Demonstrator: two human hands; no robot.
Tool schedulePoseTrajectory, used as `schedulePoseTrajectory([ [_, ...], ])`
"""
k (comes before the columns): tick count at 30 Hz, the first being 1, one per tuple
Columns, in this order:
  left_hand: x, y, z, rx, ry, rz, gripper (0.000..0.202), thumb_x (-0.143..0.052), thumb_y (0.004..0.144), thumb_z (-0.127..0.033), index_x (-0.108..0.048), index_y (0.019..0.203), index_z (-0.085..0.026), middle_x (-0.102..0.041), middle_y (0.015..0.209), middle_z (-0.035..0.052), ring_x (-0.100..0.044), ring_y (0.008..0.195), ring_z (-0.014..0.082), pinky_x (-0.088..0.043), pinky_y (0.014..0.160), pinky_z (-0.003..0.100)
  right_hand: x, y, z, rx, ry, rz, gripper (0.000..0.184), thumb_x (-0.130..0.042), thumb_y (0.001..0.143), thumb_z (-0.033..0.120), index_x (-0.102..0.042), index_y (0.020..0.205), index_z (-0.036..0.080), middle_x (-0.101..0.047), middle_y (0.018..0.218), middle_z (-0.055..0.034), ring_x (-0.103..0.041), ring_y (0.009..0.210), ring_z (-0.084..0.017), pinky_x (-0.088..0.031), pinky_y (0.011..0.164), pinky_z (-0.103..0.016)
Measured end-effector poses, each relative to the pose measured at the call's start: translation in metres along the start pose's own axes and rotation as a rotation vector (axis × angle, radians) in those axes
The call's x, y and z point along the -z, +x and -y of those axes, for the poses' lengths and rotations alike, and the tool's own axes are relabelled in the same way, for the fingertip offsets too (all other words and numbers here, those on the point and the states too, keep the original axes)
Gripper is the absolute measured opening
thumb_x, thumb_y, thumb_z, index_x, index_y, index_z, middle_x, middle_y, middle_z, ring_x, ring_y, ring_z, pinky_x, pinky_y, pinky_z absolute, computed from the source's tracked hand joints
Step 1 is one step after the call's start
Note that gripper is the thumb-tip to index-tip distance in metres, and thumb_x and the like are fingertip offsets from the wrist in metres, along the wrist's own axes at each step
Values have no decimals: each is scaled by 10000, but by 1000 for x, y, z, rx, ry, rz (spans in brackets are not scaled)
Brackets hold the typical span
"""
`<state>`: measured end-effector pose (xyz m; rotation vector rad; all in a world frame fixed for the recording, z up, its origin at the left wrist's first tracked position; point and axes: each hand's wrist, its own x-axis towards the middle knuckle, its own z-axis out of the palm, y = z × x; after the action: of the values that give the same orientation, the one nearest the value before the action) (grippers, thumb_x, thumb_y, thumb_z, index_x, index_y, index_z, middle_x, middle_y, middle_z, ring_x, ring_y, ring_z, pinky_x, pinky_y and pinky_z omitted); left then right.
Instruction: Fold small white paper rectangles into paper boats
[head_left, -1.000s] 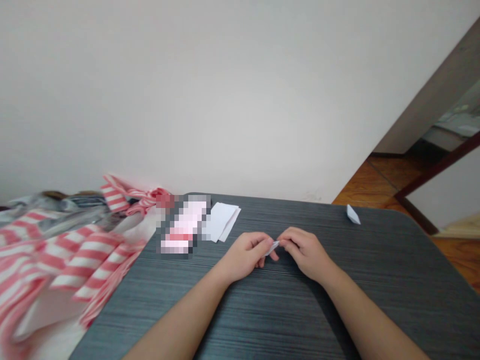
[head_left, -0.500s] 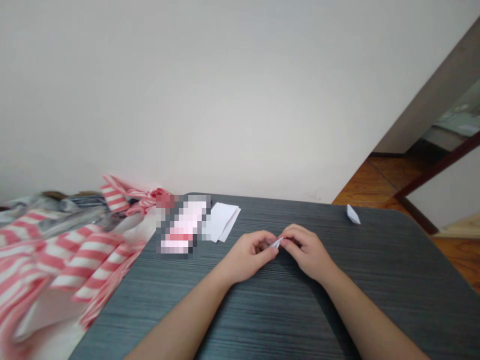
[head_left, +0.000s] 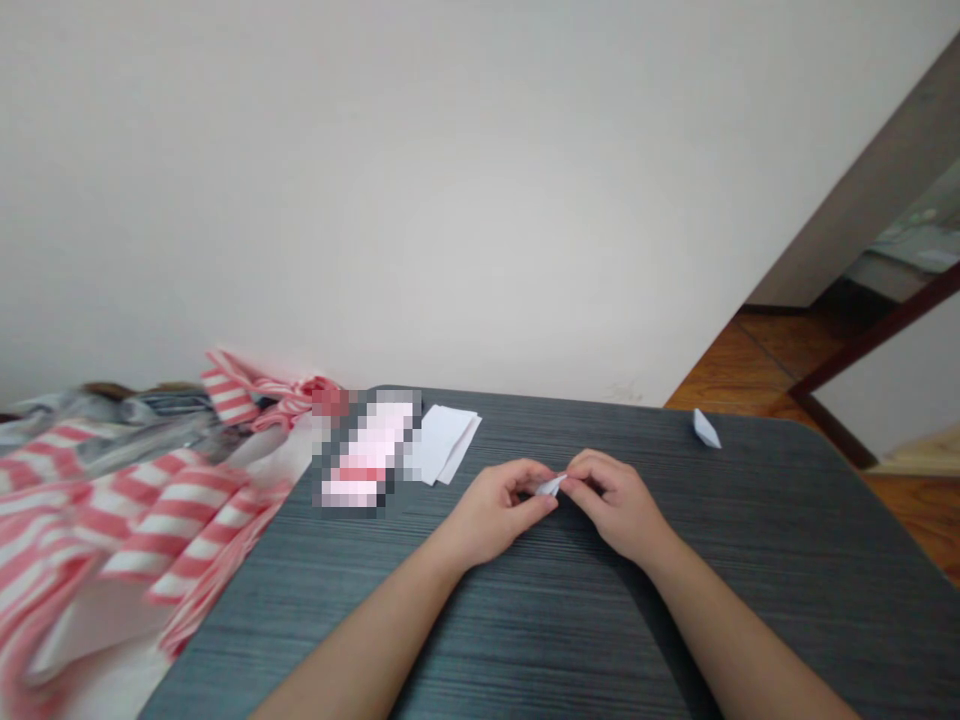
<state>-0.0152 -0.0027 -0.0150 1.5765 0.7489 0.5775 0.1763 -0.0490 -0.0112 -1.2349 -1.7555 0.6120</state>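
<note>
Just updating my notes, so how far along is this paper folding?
Done, it seems: one folded paper piece sits at the far edge of the dark wood-grain table. In hand: a small folded white paper, pinched between the left hand and right hand. Left: two flat white sheets still lie unfolded.

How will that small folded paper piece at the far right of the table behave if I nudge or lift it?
The folded white paper piece looks very light, so a slight push would probably slide it across the dark table. It seems to rest on a narrow folded edge, so it may tip. Its thin creases would likely crush under a hard pinch.
</note>
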Motion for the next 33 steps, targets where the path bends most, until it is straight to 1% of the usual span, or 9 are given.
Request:
schedulePoseTrajectory([
  [3,0,0,0,1,15,3,272,-622,855,-327,-659,1069,-164,-688,902,41,-556,638,105,-458,600,223,0,0,0,-4,-6,1,167,-574,914,216,-623,755,202,-631,760,-34,-595,697,-165,-454,660,-284],
  [9,1,-1,0,-5,74,-43,231,-645,835,-322,-642,997,-159,-664,870,26,-556,635,101,-444,597,216,0,0,0,-7,-10,3,169,-582,903,191,-603,736,196,-617,747,-25,-582,691,-156,-439,661,-274],
  [15,0,0,1,-13,158,-66,232,-675,810,-323,-579,950,-164,-590,786,-14,-486,580,81,-355,519,193,0,0,-1,7,-29,3,127,-576,877,170,-572,752,192,-589,779,-22,-519,652,-141,-394,593,-253],
  [19,-1,-1,2,-31,132,-61,248,-694,798,-317,-531,923,-178,-541,756,-38,-456,585,73,-320,510,182,-2,-1,-3,-60,-48,27,109,-568,884,186,-575,775,192,-593,738,-8,-536,662,-147,-399,621,-255],
  [22,0,-1,2,-36,87,-46,264,-702,789,-302,-505,920,-184,-533,743,-45,-469,603,78,-322,519,179,-2,-1,-4,-103,-67,25,117,-559,893,203,-574,777,191,-580,701,5,-536,646,-143,-394,615,-249],
  [24,0,0,2,-20,70,-31,230,-669,818,-308,-500,916,-185,-536,712,-47,-486,602,84,-333,525,181,-2,-2,-4,-113,-70,24,129,-557,896,214,-567,770,190,-576,693,8,-534,642,-142,-394,610,-246],
  [27,0,1,2,26,38,-14,170,-598,869,-319,-511,919,-181,-549,668,-47,-513,576,91,-363,533,189,-2,-1,-3,-124,-77,30,145,-560,897,228,-558,757,190,-569,677,13,-527,630,-139,-390,600,-242],
  [29,0,1,1,36,31,-5,158,-572,883,-318,-549,942,-173,-581,701,-31,-538,588,95,-391,553,198,-3,-1,-3,-129,-82,32,152,-562,897,230,-557,750,190,-567,672,15,-525,626,-137,-387,598,-241],
  [33,1,1,0,23,119,16,197,-537,900,-323,-638,894,-154,-600,691,-8,-538,606,104,-396,570,208,-3,-1,-4,-133,-79,41,147,-567,892,228,-568,750,188,-569,659,16,-524,615,-135,-383,589,-239],
])
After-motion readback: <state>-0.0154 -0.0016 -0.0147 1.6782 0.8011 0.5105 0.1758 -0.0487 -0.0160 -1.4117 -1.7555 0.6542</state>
